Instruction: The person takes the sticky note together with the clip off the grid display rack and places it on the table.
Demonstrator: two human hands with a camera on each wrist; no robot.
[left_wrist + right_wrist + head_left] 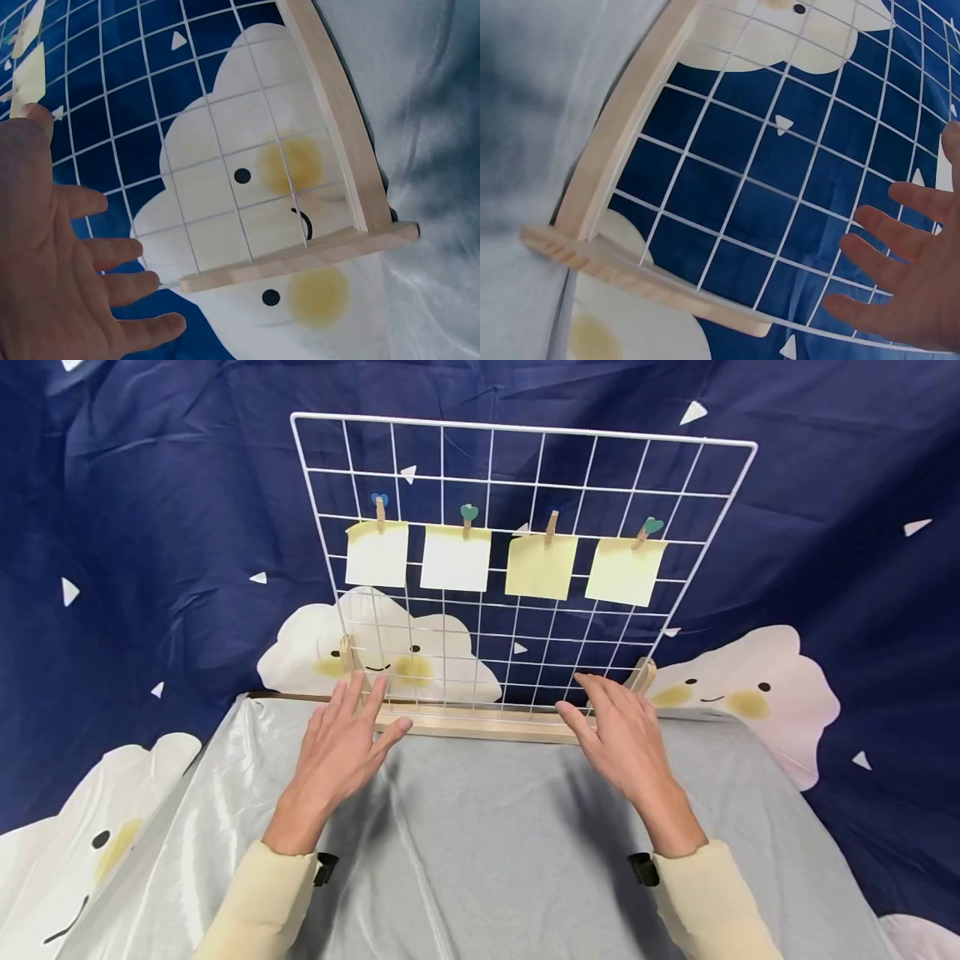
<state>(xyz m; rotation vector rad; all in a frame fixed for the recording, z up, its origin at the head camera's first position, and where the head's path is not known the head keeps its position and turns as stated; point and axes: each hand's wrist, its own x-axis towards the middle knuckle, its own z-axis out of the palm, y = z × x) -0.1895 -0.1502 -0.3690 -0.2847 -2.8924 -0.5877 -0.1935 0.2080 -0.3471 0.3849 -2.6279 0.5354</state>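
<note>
A white wire grid panel (510, 627) stands upright in a light wooden base (480, 724) at the back of the table. Four would be above the count, so several pale yellow paper notes (456, 558) hang in a row on it, each under a small wooden clothespin (551, 525), some topped with hearts. My left hand (341, 743) hovers before the panel's lower left, fingers spread and holding nothing. On the other side my right hand (622, 731) is held before the lower right, its fingers extended and grasping nothing. Both wrist views show the palms facing the grid.
Grey cloth (495, 843) covers the table. Behind the panel hangs a dark blue curtain (172, 485) printed with smiling clouds and white triangles. Wooden side arms (300, 259) brace the panel at each end of the base.
</note>
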